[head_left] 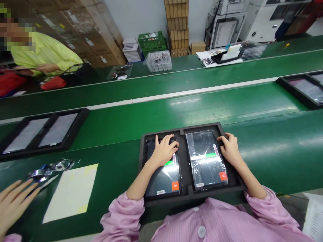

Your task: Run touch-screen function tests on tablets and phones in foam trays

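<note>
Left hand [164, 151], spread over the tray's [184, 159] left tablet [161, 179], should touch lightly; right hand [230, 148], fingers loosely parted at the right rim, should steady it.

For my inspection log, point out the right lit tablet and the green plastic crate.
Right lit tablet [208, 168], head view: middle of its screen.
Green plastic crate [151, 44], head view: front wall.

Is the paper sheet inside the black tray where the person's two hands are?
No: the paper sheet lies on the green bench, to the left of the black tray.
</note>
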The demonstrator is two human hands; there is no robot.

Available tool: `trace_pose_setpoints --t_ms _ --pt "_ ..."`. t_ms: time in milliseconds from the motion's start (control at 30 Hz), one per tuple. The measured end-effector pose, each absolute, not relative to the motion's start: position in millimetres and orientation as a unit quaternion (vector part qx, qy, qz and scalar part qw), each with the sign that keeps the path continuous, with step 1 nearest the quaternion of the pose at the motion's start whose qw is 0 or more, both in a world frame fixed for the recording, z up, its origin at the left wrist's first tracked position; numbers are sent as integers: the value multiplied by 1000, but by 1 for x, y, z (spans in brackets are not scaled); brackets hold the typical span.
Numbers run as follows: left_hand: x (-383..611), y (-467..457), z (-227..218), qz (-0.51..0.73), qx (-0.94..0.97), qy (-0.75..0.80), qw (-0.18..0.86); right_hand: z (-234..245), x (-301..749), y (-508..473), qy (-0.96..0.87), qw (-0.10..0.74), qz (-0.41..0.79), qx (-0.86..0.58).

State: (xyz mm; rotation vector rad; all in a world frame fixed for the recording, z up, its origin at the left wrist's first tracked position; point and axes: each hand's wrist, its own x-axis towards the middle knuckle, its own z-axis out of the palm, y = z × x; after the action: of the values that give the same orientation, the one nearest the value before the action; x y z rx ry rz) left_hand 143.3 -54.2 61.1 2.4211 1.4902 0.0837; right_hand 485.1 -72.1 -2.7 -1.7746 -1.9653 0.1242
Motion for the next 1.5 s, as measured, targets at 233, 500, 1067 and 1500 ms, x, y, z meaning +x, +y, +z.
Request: trace_pose_setpoints --t_ms 233,500,1067,1500 --pt "131 -52 61 10 849 504 159 13 479 -76 -739 287 -3 -609" --pt "68 -43 81 -44 804 533 261 42 462 -85 -914 256 23 -312" --pt "100 -50 68 -63 803 541 241 36 474 -82 -887 287 104 -346" --pt "49 -48 81 -116 791 543 257 45 469 -84 -911 245 102 -316"
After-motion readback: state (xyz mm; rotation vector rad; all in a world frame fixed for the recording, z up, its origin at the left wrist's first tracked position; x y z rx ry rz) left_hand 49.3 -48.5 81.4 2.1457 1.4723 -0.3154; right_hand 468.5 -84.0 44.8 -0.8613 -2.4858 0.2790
